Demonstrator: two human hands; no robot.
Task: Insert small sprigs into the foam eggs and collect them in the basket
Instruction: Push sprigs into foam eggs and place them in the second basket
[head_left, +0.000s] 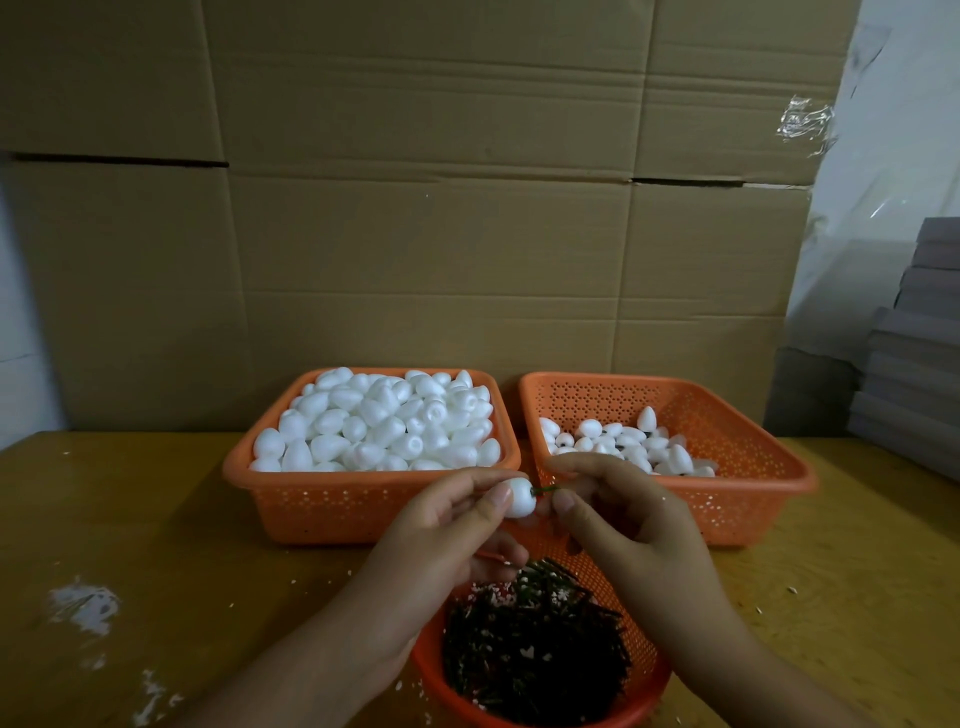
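My left hand (447, 525) pinches a white foam egg (519, 498) in front of the two rectangular baskets. A thin green sprig (545, 489) sticks out of the egg's right end, and my right hand (613, 512) pinches it. The left orange basket (322, 512) is heaped with plain foam eggs (384, 423). In the right orange basket (748, 467) lies a smaller layer of eggs (623, 441), some showing dark sprig ends. A round orange basket (644, 670) of dark green sprigs (530, 644) sits under my wrists at the near edge.
Everything stands on a yellow-brown table (156, 545) with white foam crumbs (83, 603) scattered at the left. A wall of cardboard boxes (441, 208) rises right behind the baskets. Grey stacked sheets (919, 353) stand at the far right.
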